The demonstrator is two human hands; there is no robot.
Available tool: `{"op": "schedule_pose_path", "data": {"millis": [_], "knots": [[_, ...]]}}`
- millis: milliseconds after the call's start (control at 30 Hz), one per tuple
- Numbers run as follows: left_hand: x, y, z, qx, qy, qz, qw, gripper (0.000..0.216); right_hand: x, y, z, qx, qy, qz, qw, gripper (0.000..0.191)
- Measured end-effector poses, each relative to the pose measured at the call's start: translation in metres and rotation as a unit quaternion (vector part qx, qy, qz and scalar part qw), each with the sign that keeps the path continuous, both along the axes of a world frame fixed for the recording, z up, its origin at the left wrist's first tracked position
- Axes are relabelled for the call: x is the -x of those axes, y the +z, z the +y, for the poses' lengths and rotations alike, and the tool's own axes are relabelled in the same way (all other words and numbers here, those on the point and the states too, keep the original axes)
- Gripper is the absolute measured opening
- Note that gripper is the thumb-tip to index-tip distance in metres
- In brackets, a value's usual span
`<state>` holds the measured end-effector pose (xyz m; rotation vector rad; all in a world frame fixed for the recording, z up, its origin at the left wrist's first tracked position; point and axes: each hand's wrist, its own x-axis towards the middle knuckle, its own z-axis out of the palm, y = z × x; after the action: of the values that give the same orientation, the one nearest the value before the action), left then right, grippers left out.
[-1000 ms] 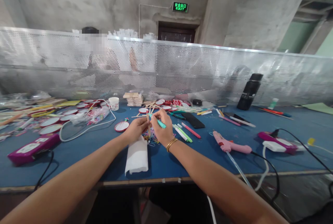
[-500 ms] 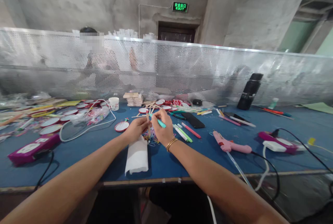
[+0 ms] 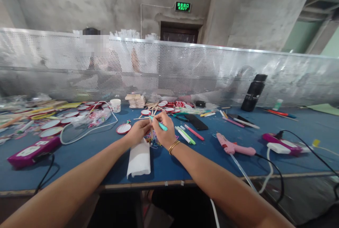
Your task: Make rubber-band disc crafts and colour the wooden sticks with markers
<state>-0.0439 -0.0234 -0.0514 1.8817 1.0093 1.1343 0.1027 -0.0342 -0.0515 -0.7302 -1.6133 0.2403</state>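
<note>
My left hand [image 3: 139, 132] pinches a thin wooden craft stick [image 3: 151, 132] upright; its top end is red. In my right hand [image 3: 166, 131] is a turquoise marker pen [image 3: 162, 126], gripped as for writing. The marker's tip meets or nearly meets the upper part of the stick; actual contact is too small to make out. Beneath my hands lies a folded white paper or cloth [image 3: 139, 161]. A heap of thin coloured bands or strings [image 3: 156, 142] is partly hidden behind my fingers.
Green and pink markers [image 3: 194, 132], a black phone [image 3: 197, 122] and a pink glue gun [image 3: 234, 148] lie right. Left are round red-rimmed pieces [image 3: 123, 128], a paper cup [image 3: 116, 105] and a purple power strip [image 3: 34, 151]. A perforated metal screen [image 3: 182, 69] stands behind; a person sits beyond it.
My right hand has shifted slightly left, bringing the marker's tip across to the upper part of the stick. My left hand holds the stick in nearly the same place.
</note>
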Motion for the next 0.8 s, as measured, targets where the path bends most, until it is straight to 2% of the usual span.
{"op": "schedule_pose_path", "data": {"millis": [233,500,800], "knots": [[0.0016,0.003,-0.001,-0.019,0.012,0.028,0.999,0.044,-0.0007,0.0013,0.0006,-0.002,-0.017,0.013,1.0,0.01],[0.0,0.0014,-0.002,-0.004,-0.007,-0.002,1.0,0.045,0.0002,-0.0001,-0.001,-0.005,-0.001,0.003,1.0,0.011],[0.0006,0.0006,-0.0001,-0.007,-0.004,-0.008,1.0,0.044,-0.0003,0.002,-0.002,-0.006,-0.014,-0.003,1.0,0.01]]}}
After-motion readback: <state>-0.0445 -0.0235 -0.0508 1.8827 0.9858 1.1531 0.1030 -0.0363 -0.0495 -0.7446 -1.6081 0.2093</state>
